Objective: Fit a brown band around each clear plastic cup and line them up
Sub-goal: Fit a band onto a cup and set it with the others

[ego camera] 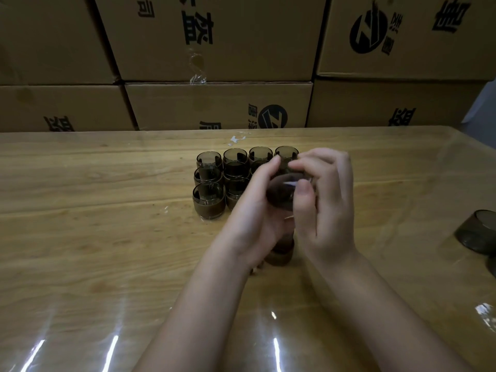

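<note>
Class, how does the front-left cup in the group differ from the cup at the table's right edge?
The front-left cup wears a brown band; the right-edge cup shows none. The front-left cup stands among other cups; the right-edge cup sits apart. Both are tinted, transparent.

Cups, boxes and hands on the counter (107, 237), counted.
Two hands: left hand (252, 210) and right hand (324, 200). Beyond them, nine clear smoky plastic cups with brown bands (208, 200) show in a block, and the fingers may hide more. One tilted cup (279, 196) sits between the hands, and one banded cup (280, 253) stands below them. Two dark plastic cups (476, 229), one only a sliver, are well right of the right hand. Six printed brown cardboard boxes (214, 103) are stacked behind.
</note>
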